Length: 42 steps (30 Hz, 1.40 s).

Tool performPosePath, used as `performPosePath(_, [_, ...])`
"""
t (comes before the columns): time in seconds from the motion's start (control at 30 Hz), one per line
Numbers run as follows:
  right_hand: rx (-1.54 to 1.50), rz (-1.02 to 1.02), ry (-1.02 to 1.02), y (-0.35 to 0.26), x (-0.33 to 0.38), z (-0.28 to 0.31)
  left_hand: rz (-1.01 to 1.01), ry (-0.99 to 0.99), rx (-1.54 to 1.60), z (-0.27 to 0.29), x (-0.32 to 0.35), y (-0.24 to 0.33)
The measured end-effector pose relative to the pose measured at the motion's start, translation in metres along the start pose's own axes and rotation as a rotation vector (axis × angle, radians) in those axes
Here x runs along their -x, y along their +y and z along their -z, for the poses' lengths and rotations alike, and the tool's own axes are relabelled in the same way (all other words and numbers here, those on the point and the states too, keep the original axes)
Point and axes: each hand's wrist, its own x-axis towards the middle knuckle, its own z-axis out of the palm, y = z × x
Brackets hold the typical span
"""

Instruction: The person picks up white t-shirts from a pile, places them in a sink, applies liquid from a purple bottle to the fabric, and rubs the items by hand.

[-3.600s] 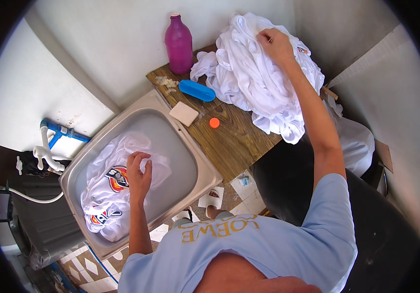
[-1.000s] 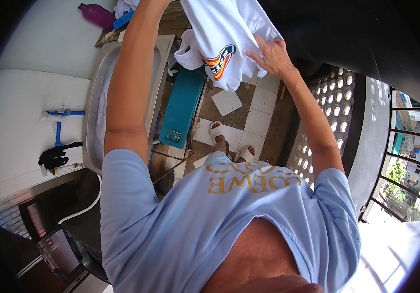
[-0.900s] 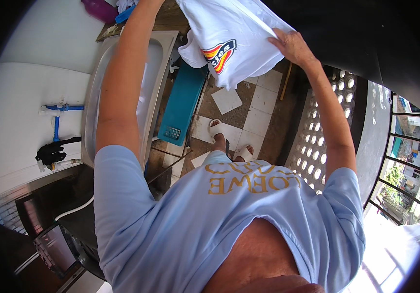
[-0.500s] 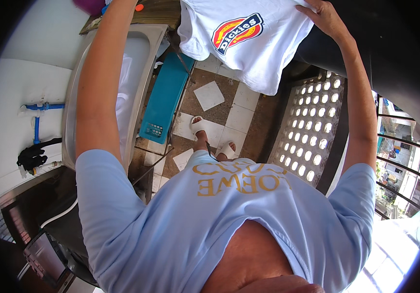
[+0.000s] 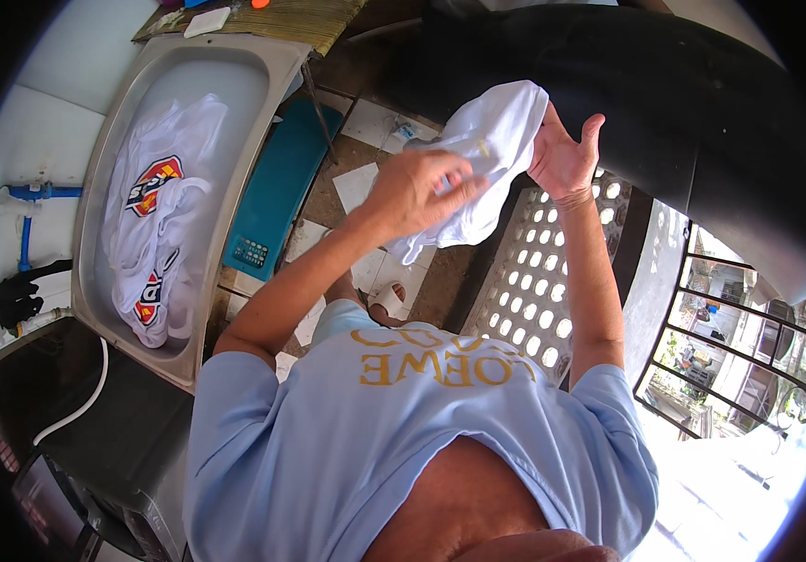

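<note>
A tiled floor [image 5: 370, 183] runs below me, with a patterned block wall [image 5: 539, 290] on my right side and a metal sink [image 5: 197, 70] on my left. In front of my chest I hold a white garment [image 5: 487, 155] bunched up in the air, above the floor and well apart from the sink. My left hand [image 5: 417, 192] is closed over the cloth, fingers curled and gripping a fold of it near the middle. My right hand [image 5: 562, 159] is at the garment's far edge, palm pressed to the fabric with the thumb and fingers partly spread; the cloth covers part of the palm, so I cannot tell how tightly it grips. The sink holds more white shirts [image 5: 155, 215] with red and yellow prints, lying crumpled in its basin. A teal board [image 5: 276, 192] leans between the sink and the floor tiles. Blue pipes [image 5: 33, 215] run along the white wall beyond the sink. My foot in a pale sandal [image 5: 389, 300] shows on the tiles below my arms.
</note>
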Motion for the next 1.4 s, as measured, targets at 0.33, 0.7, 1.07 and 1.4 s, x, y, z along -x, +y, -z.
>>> performPosePath(0.33, [0.607, -0.115, -0.319, -0.052, -0.015, -0.052, 0.075, -0.323, 0.364, 0.051, -0.108, -0.024])
performPosePath(0.7, [1.075, -0.036, -0.166, -0.048, -0.047, 0.003, 0.194, -0.227, 0.308, 0.128, -0.088, -0.034])
performPosePath(1.07, [1.039, 0.137, -0.363, -0.07, -0.104, -0.088, 0.634, -0.388, 0.718, 0.129, -0.066, -0.033])
performPosePath(1.4, [1.26, 0.106, -0.533, -0.032, -0.134, -0.095, 0.472, -0.517, 0.729, 0.095, -0.045, -0.078])
